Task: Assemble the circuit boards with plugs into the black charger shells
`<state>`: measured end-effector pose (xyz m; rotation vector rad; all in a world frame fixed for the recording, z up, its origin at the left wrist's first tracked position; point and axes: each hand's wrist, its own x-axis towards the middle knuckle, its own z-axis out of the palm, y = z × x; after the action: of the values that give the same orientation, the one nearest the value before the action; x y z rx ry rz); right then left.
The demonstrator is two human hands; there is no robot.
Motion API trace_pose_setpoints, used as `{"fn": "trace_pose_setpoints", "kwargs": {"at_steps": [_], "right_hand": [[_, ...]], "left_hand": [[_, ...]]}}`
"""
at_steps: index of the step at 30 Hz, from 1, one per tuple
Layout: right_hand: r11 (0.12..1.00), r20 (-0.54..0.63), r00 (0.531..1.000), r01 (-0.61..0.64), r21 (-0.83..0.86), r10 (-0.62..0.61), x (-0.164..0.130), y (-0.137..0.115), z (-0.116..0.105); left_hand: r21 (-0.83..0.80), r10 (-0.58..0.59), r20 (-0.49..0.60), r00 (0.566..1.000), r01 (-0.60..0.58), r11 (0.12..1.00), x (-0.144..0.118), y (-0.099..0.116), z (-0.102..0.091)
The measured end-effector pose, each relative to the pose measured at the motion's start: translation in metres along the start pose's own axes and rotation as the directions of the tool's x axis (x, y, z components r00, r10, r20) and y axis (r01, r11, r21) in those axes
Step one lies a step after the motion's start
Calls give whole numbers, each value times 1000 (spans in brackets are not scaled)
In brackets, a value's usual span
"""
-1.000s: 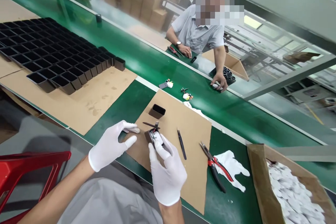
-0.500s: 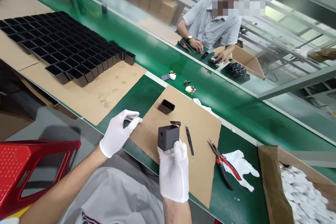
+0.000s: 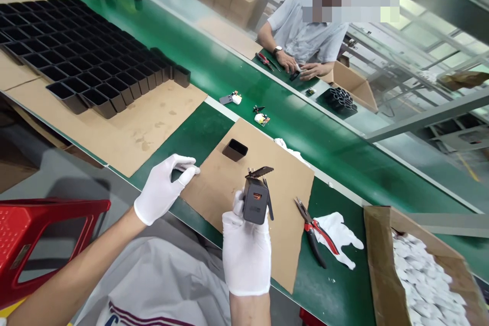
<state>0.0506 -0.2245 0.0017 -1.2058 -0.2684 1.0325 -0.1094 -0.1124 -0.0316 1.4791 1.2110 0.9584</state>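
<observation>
My right hand (image 3: 246, 247), in a white glove, holds a small black charger housing (image 3: 255, 198) upright above a cardboard sheet (image 3: 252, 183); a metal part sticks out of its top. My left hand (image 3: 162, 188), also gloved, rests at the cardboard's left edge with thumb and forefinger pinched together and nothing seen between them. An empty black shell (image 3: 234, 150) stands on the cardboard beyond the housing. Black tweezers lie behind the housing, mostly hidden.
Red-handled pliers (image 3: 314, 232) and a spare white glove (image 3: 338, 237) lie to the right. A carton of white parts (image 3: 424, 275) is at far right. Rows of black shells (image 3: 84, 66) fill the left. A person across the belt (image 3: 229, 81) handles small parts. A red stool (image 3: 42, 234) is at left.
My right hand lifted the housing off the cardboard and turned it upright toward me. My left hand let go of it and stayed at the cardboard edge.
</observation>
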Motion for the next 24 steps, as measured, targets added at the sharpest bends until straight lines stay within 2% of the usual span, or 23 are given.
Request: {"fn": "trace_pose_setpoints", "kwargs": {"at_steps": [3, 5, 7, 8, 10, 11, 12, 13, 14, 16, 17, 18, 19, 20, 21, 24], "right_hand": [[975, -23, 995, 91, -202, -97, 3, 5, -9], [904, -97, 964, 195, -380, -248, 6, 8, -16], [724, -88, 870, 343, -599, -486, 10, 12, -21], [605, -28, 807, 420, -676, -590, 11, 14, -23], [398, 138, 685, 561, -726, -715, 10, 20, -23], [319, 211, 639, 610, -725, -740, 7, 22, -23], [266, 268, 610, 642, -719, -746, 5, 24, -24], [244, 308, 603, 661, -710, -736, 2, 25, -25], [253, 335, 625, 664, -704, -705, -1, 25, -28], [295, 340, 713, 606, -739, -613, 1, 18, -39], [266, 327, 752, 547, -794, -572, 5, 10, -49], [203, 298, 777, 474, -857, -555, 13, 0, -61], [52, 284, 766, 382, -923, -577, 22, -12, -75], [-164, 318, 752, 274, -947, -578, 32, -26, -90], [-238, 327, 755, 230, -944, -569, 42, -41, -107], [-347, 278, 778, 83, -934, -563, 60, -81, -153]], "left_hand": [[18, 48, 2, 999, -48, 999, -1, -4, -3], [53, 135, 32, 990, -137, 989, -4, -5, -4], [96, 269, 128, 955, -282, 955, -11, -4, 1], [113, 334, 191, 923, -358, 927, -15, -2, 6], [154, 407, 286, 867, -461, 874, -23, 2, 23], [186, 401, 294, 868, -463, 866, -27, 5, 33], [226, 365, 272, 891, -427, 875, -30, 8, 44], [245, 317, 248, 915, -376, 894, -32, 10, 54], [247, 267, 237, 934, -323, 914, -34, 13, 62], [223, 178, 250, 952, -235, 946, -33, 16, 73], [208, 141, 273, 952, -202, 957, -31, 17, 75], [198, 109, 296, 949, -172, 965, -29, 18, 75], [193, 81, 318, 945, -148, 970, -27, 20, 73], [190, 62, 338, 939, -133, 973, -24, 21, 70], [192, 56, 360, 931, -133, 972, -21, 22, 67], [216, 100, 418, 903, -206, 954, -12, 27, 58]]}}
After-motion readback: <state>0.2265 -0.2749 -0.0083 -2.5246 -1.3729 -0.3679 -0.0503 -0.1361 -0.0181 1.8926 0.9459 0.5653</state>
